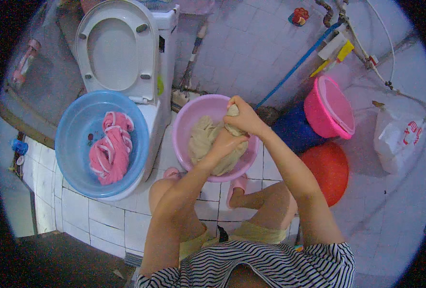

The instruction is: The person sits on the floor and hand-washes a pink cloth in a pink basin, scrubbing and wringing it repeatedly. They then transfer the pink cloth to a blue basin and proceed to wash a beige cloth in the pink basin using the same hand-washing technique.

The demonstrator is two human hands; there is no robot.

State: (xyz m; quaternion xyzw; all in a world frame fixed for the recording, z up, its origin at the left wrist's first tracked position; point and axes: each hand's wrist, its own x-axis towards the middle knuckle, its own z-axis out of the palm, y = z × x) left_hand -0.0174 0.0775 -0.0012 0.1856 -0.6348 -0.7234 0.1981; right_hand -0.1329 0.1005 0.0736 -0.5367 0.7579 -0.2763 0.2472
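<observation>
A beige cloth (205,137) lies bunched in a light purple basin (180,160) on the floor between my feet. My left hand (226,144) is closed on the cloth low in the basin. Just above it, toward the basin's far right rim, my right hand (246,119) grips a twisted end of the same cloth, which bulges out at the top of the fist. The two hands are close together. Some of the cloth under my forearm and fingers is hidden.
On the toilet (162,96) to the left rests a blue basin (68,165) holding a pink cloth (111,156) with white trim. At the right stand a dark blue bucket (292,128), a pink basin (314,103), a red basin (330,175) and a white plastic bag (398,139).
</observation>
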